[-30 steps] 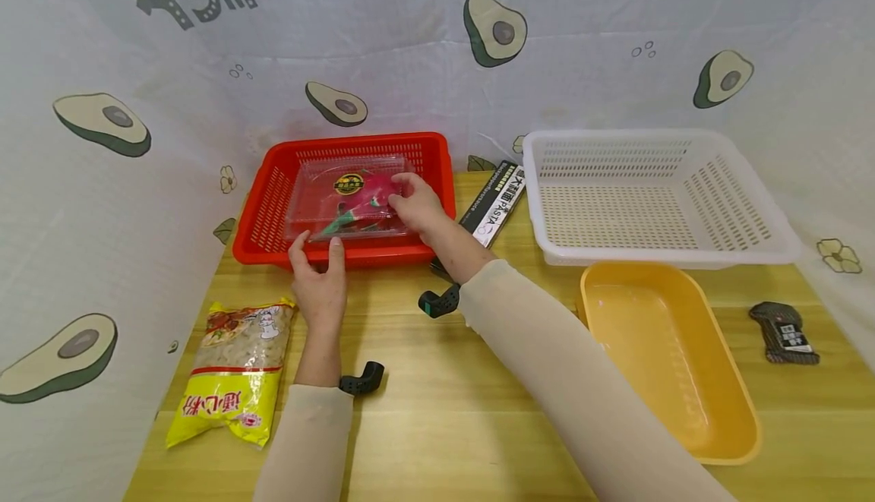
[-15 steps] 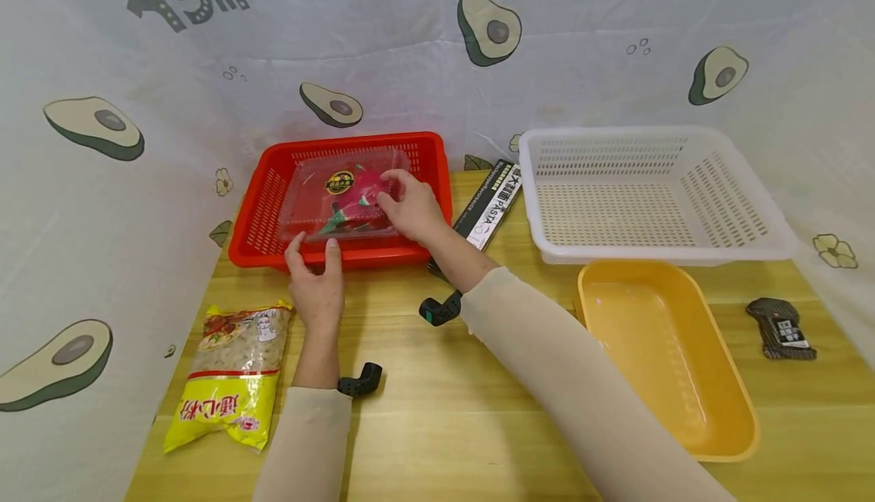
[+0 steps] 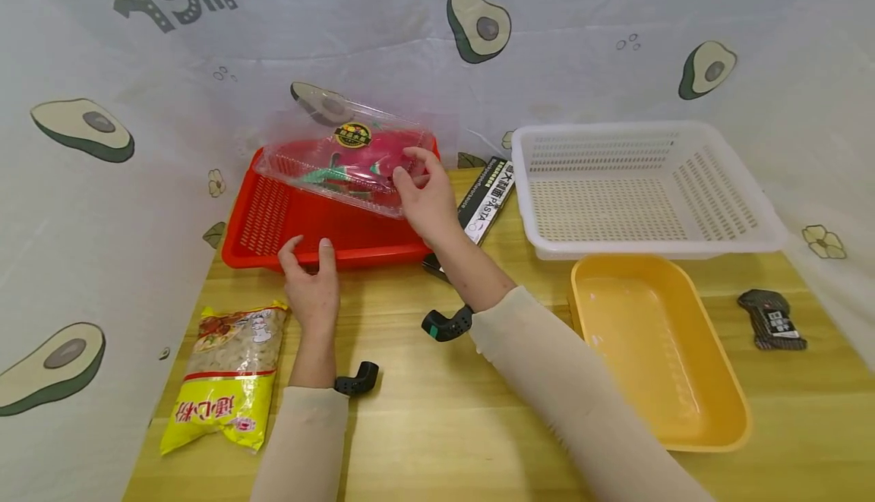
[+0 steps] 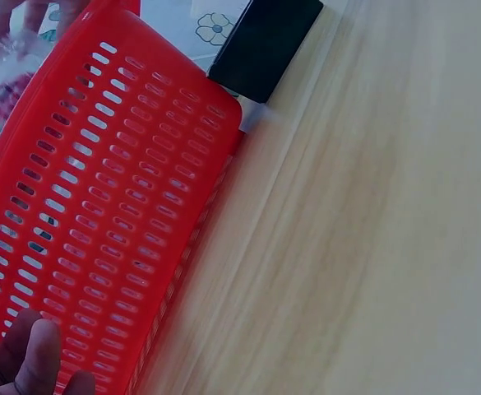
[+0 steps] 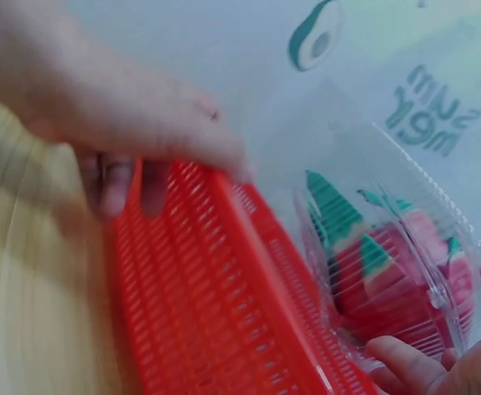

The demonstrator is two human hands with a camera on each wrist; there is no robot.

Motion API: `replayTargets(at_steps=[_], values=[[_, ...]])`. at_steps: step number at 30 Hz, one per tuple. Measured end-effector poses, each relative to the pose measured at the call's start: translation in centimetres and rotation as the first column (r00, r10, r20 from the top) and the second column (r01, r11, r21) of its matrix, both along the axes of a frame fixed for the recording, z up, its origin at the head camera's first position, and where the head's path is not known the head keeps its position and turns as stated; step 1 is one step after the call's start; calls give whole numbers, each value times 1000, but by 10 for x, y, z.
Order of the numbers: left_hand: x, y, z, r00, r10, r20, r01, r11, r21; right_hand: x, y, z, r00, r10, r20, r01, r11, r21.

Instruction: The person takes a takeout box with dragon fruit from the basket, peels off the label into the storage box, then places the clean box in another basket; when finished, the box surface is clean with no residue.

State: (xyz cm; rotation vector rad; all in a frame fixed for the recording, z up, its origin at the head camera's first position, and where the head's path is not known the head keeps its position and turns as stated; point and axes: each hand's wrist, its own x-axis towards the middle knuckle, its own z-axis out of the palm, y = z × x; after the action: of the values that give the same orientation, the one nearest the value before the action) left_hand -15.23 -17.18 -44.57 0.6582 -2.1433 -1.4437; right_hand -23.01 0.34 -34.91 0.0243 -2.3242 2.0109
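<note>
Head view, upper left of the frame: we see a clear plastic fruit box (image 3: 321,154) w/ a round black-and-yellow label (image 3: 352,135) on top and pink-red fruit inside, prob. dragon fruit (image 3: 391,145), green leaf tips (image 3: 317,175) showing. It's over the red basket (image 3: 369,257), tilted, its front right corner lowest in the frame. Of the two hands, the right hand (image 3: 432,202) pinches the box's right end, fingers bent. The left hand (image 3: 313,289) is lower, by the basket's front rim, thumb & forefinger spread w/ nothing between them; we can't tell if it touches the rim.

Handling, as we judge it: the box is thin, light & springy, its ridged walls apt to flex or dent, and smooth enough to slip a bit. Weight is prob. modest & mostly the fruit's, which may shift to the low side. Best hold is the stiffer rim, ideally at both short ends; a one-end pinch could let the far end swing. Go easy on the top b/c it may buckle.

Orientation: the long axis runs L to R, slanting from the frame's upper left down toward center. The label side faces up & toward the camera; inside, the biggest leaf tip points left, w/ pink flesh toward the right end.
</note>
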Motion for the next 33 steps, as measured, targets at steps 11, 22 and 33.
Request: replayTargets(at_steps=[11,22,33], values=[[-1,-1,1,1000,-4,-12,4,1000,-5,36,19,8,997,-81,-1,79,977,-197],[0,-1,1,1000,-13,-1,13,1000,10,72,44,-2,992,-114,-46,93,941,-327],[0,-2,3,1000,-5,-11,5,1000,2,118,83,-21,991,-133,5,127,932,-340]])
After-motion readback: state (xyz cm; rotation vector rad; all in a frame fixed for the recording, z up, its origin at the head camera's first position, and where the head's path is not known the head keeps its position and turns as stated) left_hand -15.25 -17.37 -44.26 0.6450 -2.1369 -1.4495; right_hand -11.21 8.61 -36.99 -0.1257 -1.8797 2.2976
